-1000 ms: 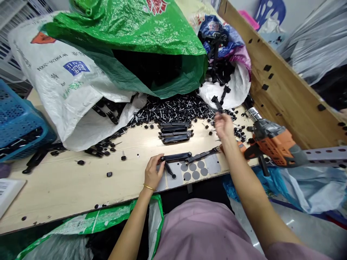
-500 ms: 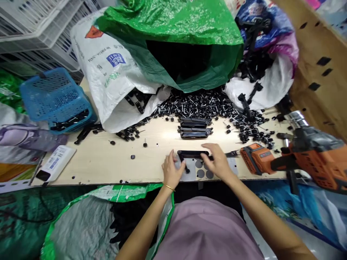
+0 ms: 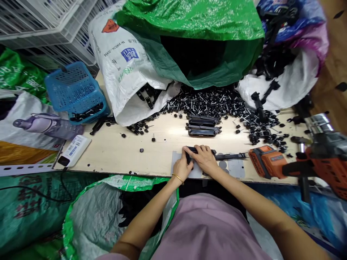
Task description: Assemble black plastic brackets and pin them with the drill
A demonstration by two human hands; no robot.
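My left hand (image 3: 182,167) is closed on the left end of a long black plastic piece (image 3: 192,148), thumb and fingers around a short black part there. Bent over the same piece from the right is my right hand (image 3: 205,159), its fingers pressing on the top near the left hand. Between them the hands hide much of the piece. Under them lies a grey plate (image 3: 176,157) with round marks, at the table's front edge. A slim black bar (image 3: 230,156) points right beside my right hand. Farther back, black assembled pieces (image 3: 204,130) lie stacked in rows.
A heap of black-headed pins (image 3: 208,103) covers the back of the table (image 3: 119,153). An orange cordless impact wrench (image 3: 325,162) lies at right. Around them are a green sack (image 3: 189,18), a white sack (image 3: 114,72), a blue basket (image 3: 73,86) and a purple bottle (image 3: 48,126).
My right hand has moved left, closing over the black piece beside my left hand. My left fingers have closed around its left end. The whole view has shifted rightward.
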